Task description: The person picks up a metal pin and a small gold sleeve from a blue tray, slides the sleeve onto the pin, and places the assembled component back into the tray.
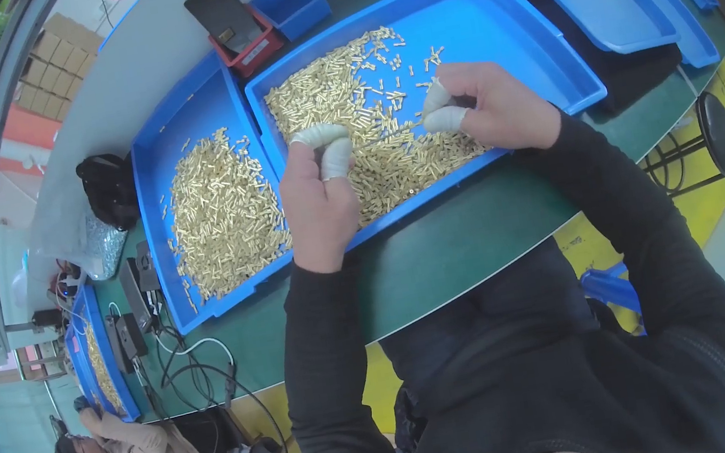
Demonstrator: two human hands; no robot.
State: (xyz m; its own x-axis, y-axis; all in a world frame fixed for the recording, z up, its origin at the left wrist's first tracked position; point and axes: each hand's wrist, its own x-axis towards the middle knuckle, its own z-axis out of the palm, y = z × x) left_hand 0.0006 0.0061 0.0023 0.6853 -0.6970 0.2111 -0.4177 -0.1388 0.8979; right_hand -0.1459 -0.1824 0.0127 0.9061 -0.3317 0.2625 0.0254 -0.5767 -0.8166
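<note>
My left hand (324,185) is over the near part of the middle blue tray (480,12), with pale coverings on its thumb and index finger pinched together. My right hand (494,104) pinches in the same way farther right, its thumb and finger also wrapped in pale coverings. Between the two pinches runs what looks like a thin rod (394,134), hard to separate from the parts behind it. Beneath lie many small brass-coloured cylindrical parts (415,167), heaped toward the near left of the tray, with several scattered singly farther back.
Another blue tray (151,178) on the left holds a heap of similar brass parts (225,219). Behind are a red bin (254,53) with a dark phone-like device (220,15) and a blue bin (292,7). Cables (201,368) hang at left, near a seated person (148,451).
</note>
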